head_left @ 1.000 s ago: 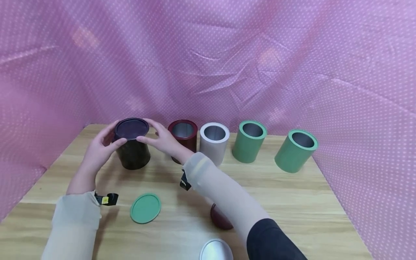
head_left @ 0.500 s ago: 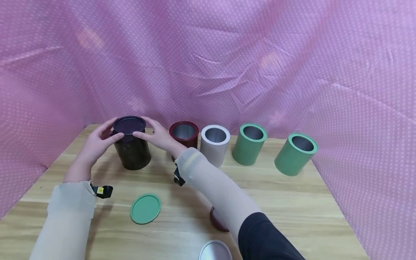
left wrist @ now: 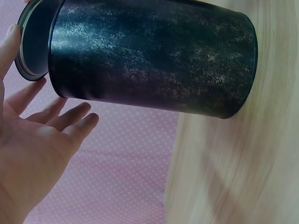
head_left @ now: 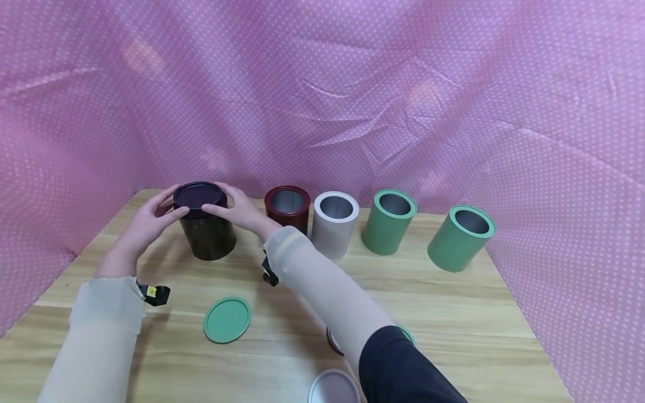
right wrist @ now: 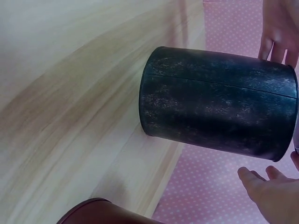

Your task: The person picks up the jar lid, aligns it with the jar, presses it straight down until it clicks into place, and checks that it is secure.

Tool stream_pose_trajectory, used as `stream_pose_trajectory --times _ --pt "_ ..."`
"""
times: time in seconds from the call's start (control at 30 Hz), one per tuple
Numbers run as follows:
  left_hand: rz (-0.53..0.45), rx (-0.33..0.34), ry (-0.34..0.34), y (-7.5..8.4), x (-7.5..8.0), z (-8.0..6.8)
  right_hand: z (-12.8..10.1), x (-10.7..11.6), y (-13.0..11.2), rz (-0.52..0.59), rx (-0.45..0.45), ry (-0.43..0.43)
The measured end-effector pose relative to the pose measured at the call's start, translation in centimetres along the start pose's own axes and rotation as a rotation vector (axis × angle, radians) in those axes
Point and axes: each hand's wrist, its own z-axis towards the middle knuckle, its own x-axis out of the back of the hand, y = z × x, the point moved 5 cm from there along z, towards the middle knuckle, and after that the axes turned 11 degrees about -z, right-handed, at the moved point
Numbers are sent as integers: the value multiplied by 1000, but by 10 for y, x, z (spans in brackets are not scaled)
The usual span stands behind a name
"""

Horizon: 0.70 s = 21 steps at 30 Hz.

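Observation:
A black round lid (head_left: 200, 195) is held by both hands at the mouth of a dark, mottled can (head_left: 209, 238), which stands upright at the back left of the table. My left hand (head_left: 151, 217) pinches the lid's left side, thumb in front. From the right, my right hand (head_left: 242, 211) pinches the other side of the rim. The left wrist view shows the lid (left wrist: 32, 75) tilted, with a gap between it and the can (left wrist: 149, 58). Only part of the right hand (right wrist: 278, 198) appears in the right wrist view, below the can (right wrist: 215, 105).
A dark red can (head_left: 292, 220), a white can (head_left: 332, 235) and two green cans (head_left: 385, 230) (head_left: 456, 246) stand lidless along the back. Loose lids lie in front: green (head_left: 227, 320), pale (head_left: 333, 387), and others partly behind the right sleeve (head_left: 322, 296). Pink dotted cloth (head_left: 322, 84) surrounds the table.
Both hands and the black lid have shifted slightly left over the can. The right forearm has moved left too, uncovering a bit of another green lid.

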Motion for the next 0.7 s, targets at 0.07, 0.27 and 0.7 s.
stream_pose_trajectory --times 0.07,0.27,0.7 --pt "17 15 -7 -2 1 0 1 -2 1 -5 -2 -10" --pt "33 44 -22 -9 1 -2 3 -9 4 -29 -30 -39" --pt "40 47 -47 -20 1 1 3 -18 10 -19 -20 -48"
